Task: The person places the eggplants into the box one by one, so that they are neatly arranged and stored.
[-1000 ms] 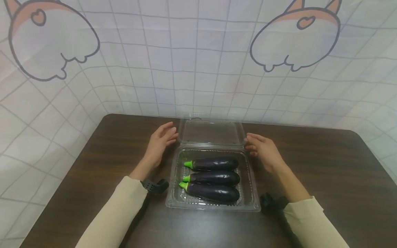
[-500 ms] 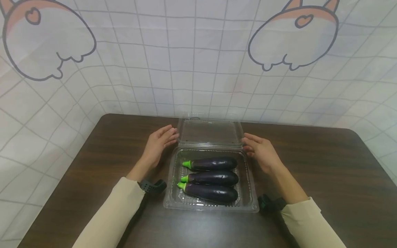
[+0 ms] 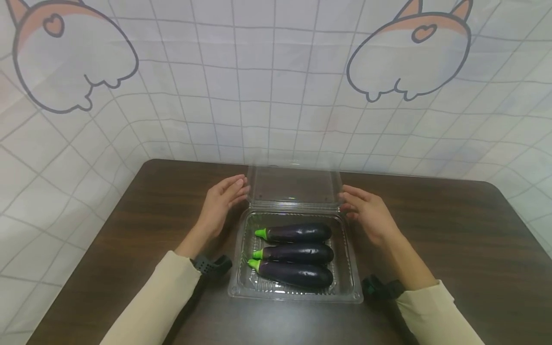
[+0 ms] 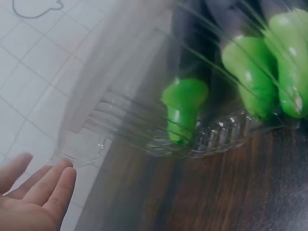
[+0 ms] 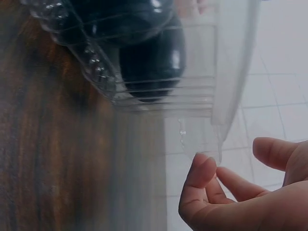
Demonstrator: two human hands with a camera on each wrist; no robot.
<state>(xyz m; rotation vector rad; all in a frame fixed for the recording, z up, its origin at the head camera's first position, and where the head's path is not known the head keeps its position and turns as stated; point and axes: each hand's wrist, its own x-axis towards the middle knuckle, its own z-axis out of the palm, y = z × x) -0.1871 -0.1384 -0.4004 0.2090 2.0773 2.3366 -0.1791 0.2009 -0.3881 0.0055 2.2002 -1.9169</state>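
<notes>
A clear plastic clamshell box lies on the table with three dark purple eggplants in its base, green stems pointing left. Its transparent lid is hinged at the back and leans upward behind the base. My left hand touches the lid's left edge with nearly straight fingertips, the thumb held apart. At the lid's right edge my right hand touches the plastic with bent fingertips, and its thumb stands away from the lid. Neither hand visibly pinches it.
The dark wooden table extends to both sides of the box. A white gridded cloth with cartoon drawings hangs close behind it. Dark straps sit on both wrists.
Both hands have closed in slightly on the lid's sides. The lid has tilted up a little from its lower position. The eggplants keep their places in the base.
</notes>
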